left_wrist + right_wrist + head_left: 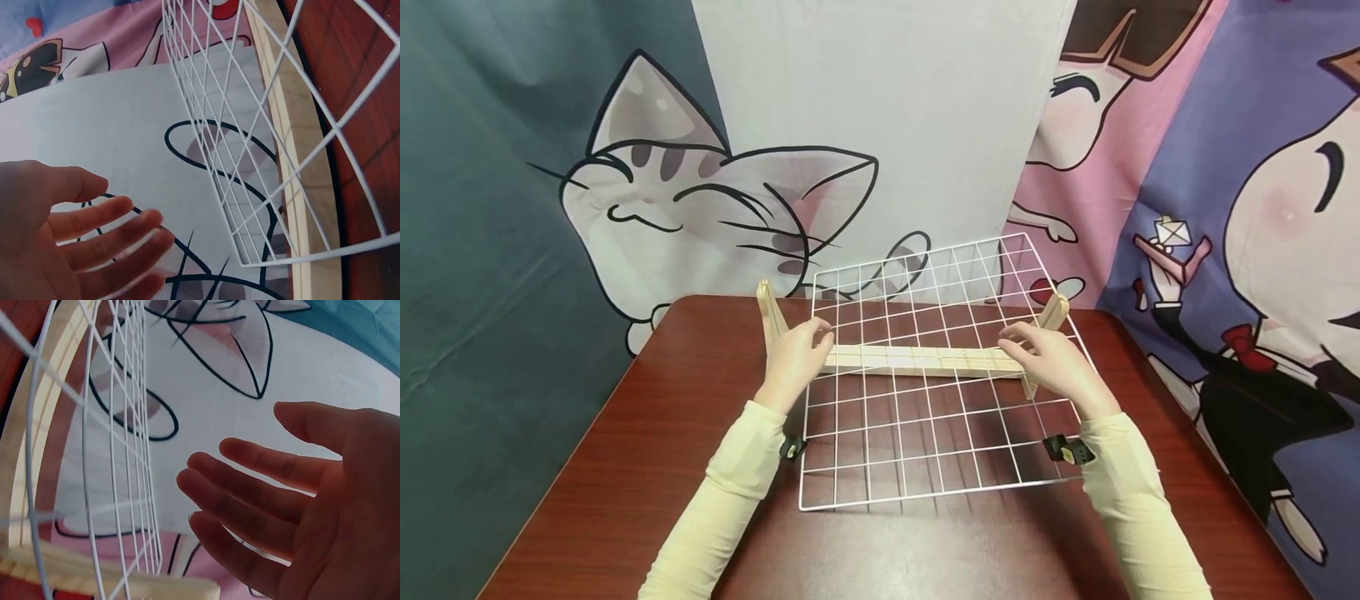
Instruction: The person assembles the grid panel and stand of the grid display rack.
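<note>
The left hand (793, 360) and right hand (1060, 364) have relaxed, released fingers (115, 242); between them stretch a white grid (930, 419) and wooden stand (925, 362).

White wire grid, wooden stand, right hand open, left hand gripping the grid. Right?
One slip: the left hand isn't gripping the white wire grid; the left wrist view shows it open, clear of the wires. Wooden stand and open right hand are correct.

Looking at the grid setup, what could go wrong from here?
1. The white wire grid might slide or tip: neither the left hand nor the right hand grips it.
2. It looks askew to the wooden crossbar, so any support there may be uneven.
</note>
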A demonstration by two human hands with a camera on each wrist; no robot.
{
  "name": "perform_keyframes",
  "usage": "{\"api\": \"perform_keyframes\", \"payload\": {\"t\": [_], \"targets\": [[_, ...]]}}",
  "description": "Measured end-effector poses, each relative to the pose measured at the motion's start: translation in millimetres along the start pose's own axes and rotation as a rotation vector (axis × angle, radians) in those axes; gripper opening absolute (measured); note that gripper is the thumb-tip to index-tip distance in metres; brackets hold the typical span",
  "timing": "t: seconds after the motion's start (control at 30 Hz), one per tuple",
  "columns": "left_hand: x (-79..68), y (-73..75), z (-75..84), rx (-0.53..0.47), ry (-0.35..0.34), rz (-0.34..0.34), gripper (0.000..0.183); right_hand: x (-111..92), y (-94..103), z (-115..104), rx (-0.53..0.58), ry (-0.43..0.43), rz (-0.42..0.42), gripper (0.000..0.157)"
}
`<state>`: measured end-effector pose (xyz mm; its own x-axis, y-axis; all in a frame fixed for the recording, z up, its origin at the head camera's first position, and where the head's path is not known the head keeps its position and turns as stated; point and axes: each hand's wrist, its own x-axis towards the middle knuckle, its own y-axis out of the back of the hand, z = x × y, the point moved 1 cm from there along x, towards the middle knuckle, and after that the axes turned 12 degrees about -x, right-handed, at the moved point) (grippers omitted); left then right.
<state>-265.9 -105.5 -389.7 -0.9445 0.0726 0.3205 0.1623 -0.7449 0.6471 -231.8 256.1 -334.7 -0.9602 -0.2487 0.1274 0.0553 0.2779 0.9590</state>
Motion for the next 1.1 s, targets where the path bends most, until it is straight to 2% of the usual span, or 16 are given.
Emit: {"api": "perform_keyframes", "payload": {"t": [0.23, 0.37, 0.57, 0.83, 1.1], "targets": [[-13.9, 6.3, -9.2, 0.03, 0.085, -0.002, 0.031, -16.5, 6.5, 21.3, -0.029, -0.067, 0.07, 0.034], [-18.9, 6.8, -19.6, 0.042, 0.125, -0.08, 0.036, -26.6, 9.4, 32.7, -0.035, -0.124, 0.086, 0.038], [-24.7, 5.9, -36.2, 0.1, 0.204, -0.195, 0.041, -39.8, 13.4, 42.4, -0.03, -0.205, 0.057, 0.046], [-32.1, 3.2, -51.5, 0.163, 0.284, -0.273, 0.039, -63.6, 14.5, 57.3, -0.051, -0.223, 0.074, 0.047], [-40.6, -0.8, -60.9, 0.181, 0.374, -0.426, 0.043, -78.0, 5.8, 70.5, -0.036, -0.239, 0.018, 0.052]]}}
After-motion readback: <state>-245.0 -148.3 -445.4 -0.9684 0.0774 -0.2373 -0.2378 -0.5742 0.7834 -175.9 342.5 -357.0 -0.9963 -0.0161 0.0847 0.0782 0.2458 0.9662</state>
